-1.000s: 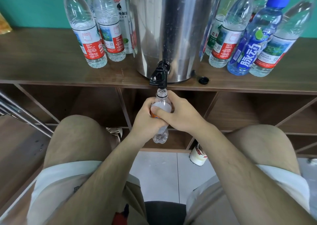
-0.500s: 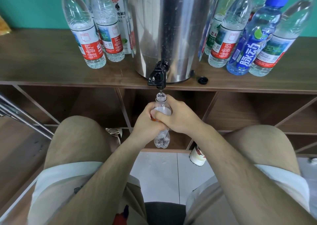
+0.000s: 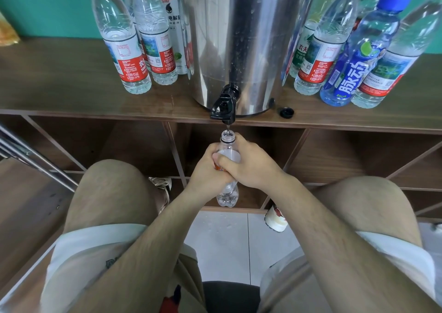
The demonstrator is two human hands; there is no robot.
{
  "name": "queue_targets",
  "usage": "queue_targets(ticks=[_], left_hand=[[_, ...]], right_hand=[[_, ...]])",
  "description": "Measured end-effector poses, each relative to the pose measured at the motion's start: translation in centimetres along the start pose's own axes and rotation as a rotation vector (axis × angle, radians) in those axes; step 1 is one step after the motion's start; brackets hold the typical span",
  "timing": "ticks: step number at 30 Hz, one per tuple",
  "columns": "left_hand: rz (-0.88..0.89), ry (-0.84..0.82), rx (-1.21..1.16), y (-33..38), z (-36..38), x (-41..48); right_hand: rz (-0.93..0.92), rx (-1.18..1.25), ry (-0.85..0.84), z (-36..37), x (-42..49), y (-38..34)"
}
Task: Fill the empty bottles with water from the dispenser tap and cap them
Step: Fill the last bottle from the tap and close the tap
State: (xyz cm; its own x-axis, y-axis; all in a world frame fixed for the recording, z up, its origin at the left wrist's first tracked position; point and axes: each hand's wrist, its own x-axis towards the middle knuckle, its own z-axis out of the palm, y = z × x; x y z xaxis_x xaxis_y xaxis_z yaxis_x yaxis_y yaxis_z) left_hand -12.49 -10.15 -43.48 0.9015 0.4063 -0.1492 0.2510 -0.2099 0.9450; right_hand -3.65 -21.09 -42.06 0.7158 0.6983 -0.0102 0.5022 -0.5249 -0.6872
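A: Under the black tap [image 3: 223, 108], between the knees, what are the hands doing?

B: Both hold one small clear bottle [image 3: 227, 194]. The left hand [image 3: 207, 173] grips its middle from the left, fingers curled round it. The right hand [image 3: 250, 167] closes on it from the right, and the two hands overlap in front.

A: And the bottle itself?

B: Upright and uncapped, its open mouth just below the spout and not touching it. A thin thread of water runs between them. The base sticks out beneath the hands.

A: What's around?

B: The tap juts from a steel dispenser [image 3: 239, 38] standing at the front edge of a brown wooden shelf [image 3: 71, 85]. A loose black cap [image 3: 286, 112] lies on the shelf just right of the dispenser's base. Red-labelled bottles [image 3: 124, 49] stand to the left. More stand on the right, among them a blue bottle [image 3: 356, 61] with a blue cap. Open cubbies sit below the shelf.
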Motion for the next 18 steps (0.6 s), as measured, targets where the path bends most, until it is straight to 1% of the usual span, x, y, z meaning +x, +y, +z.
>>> queue_targets(ticks=[18], left_hand=[[0.023, 0.023, 0.035, -0.06, 0.20, 0.23]], right_hand=[[-0.004, -0.005, -0.025, -0.23, -0.14, -0.46]])
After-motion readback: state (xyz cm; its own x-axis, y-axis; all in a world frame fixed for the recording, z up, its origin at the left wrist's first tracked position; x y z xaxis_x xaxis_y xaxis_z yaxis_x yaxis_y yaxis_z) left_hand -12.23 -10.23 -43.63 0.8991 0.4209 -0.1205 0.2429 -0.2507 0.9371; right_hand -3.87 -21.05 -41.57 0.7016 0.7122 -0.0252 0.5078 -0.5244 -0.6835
